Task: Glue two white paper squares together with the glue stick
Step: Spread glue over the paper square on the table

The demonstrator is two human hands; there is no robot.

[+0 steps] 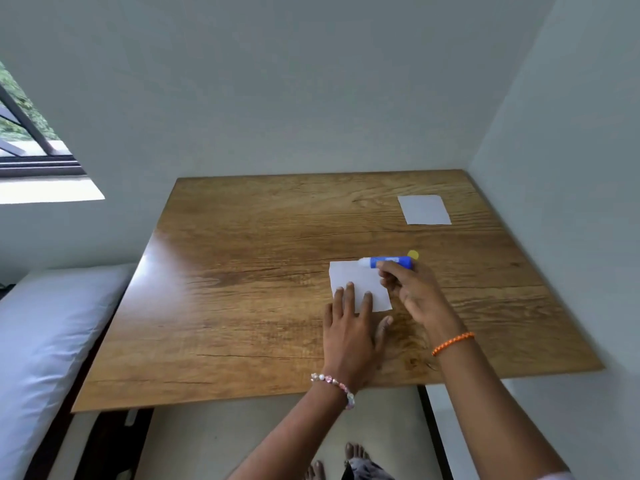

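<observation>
A white paper square [356, 277] lies on the wooden table [242, 289] right of centre. My left hand [349, 327] presses flat on its near left corner, fingers straight. My right hand [412, 292] grips a blue glue stick [389, 262] held sideways, its white tip touching the paper's far edge. A yellow cap [413, 254] lies just behind the stick. A second white paper square [424, 209] rests at the table's far right.
Walls close the table in at the back and on the right. A bed with a white pillow [45, 344] runs along the left. A window [27, 133] is at the upper left. Bare feet [346, 462] show under the near edge.
</observation>
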